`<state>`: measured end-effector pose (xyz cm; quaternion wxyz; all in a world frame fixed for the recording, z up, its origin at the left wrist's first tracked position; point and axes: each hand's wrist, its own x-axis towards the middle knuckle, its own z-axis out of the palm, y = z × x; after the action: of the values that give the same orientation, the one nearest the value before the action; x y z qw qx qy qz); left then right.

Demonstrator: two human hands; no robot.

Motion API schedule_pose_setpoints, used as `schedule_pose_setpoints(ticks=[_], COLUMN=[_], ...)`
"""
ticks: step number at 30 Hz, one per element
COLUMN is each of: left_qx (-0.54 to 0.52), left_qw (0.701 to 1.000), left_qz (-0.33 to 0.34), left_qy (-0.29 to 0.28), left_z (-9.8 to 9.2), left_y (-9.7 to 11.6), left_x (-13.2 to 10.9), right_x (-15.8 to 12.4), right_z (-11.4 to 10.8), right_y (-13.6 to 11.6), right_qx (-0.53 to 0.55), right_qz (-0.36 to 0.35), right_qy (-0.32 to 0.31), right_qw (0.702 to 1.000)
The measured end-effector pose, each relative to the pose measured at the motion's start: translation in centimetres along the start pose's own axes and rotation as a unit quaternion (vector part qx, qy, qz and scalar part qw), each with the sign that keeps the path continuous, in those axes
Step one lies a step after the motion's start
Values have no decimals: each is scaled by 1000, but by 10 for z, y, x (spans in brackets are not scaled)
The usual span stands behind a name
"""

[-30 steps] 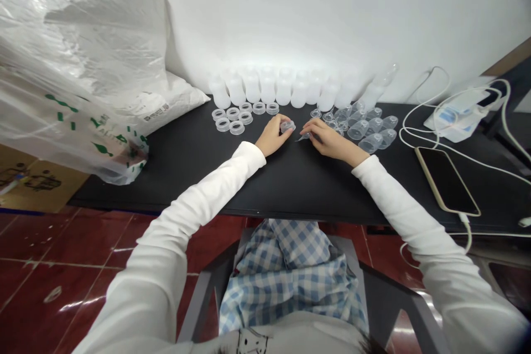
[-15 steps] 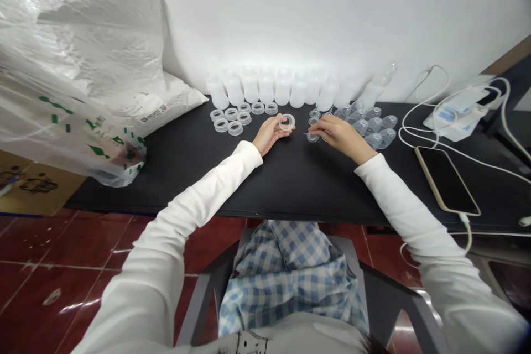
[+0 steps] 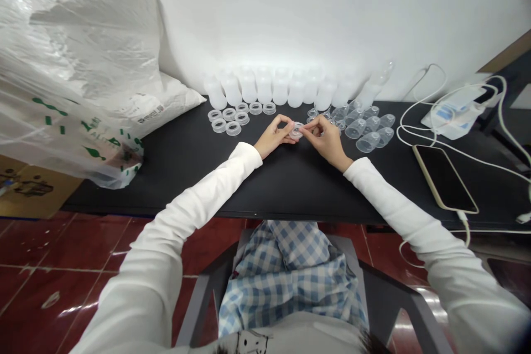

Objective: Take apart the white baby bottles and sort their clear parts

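My left hand [image 3: 274,137] and my right hand [image 3: 324,137] meet over the middle of the black table [image 3: 290,177], fingers pinched together on a clear plastic ring [image 3: 296,131] held between them. Something small and clear also sits in my right fingers, too small to make out. To the left lie several more clear rings [image 3: 232,118]. To the right lie several clear dome-shaped caps [image 3: 367,128]. A row of white translucent bottles [image 3: 265,90] stands along the wall behind.
A large plastic bag [image 3: 74,66] fills the left end of the table. A phone [image 3: 444,177] lies at the right with white cables [image 3: 456,149] and a charger box [image 3: 450,113]. The table's front edge runs above my lap.
My right hand has moved left from the caps to meet my left hand. The ring held up in my left hand is now gripped by both.
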<state>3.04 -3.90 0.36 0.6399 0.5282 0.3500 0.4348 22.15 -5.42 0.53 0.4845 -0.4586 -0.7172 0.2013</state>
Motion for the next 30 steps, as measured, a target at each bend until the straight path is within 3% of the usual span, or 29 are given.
schedule_pose_setpoints(ticks=[6,12,19,26,30], left_qx=[20,15,31,61,69], left_qw=[1000,1000,999,996,994], left_qz=[0,0,-4,33,59], left_qy=[-9,-20,-42,-54,-57], left_z=[-1,1,-2,-7,-6], left_y=[-1,2,-3,-13,-13], left_x=[0,-3,0,5,3], right_x=[-3,-5,-6,-2,-3], right_z=[9,12,15,17,18], right_y=[9,4,4,11,5], right_qx=[-40,-8,36,99,91], right_qz=[18,16,39,55,35], right_qy=[24,-18,-28,-74,-63], right_qw=[999,1000,998,991,993])
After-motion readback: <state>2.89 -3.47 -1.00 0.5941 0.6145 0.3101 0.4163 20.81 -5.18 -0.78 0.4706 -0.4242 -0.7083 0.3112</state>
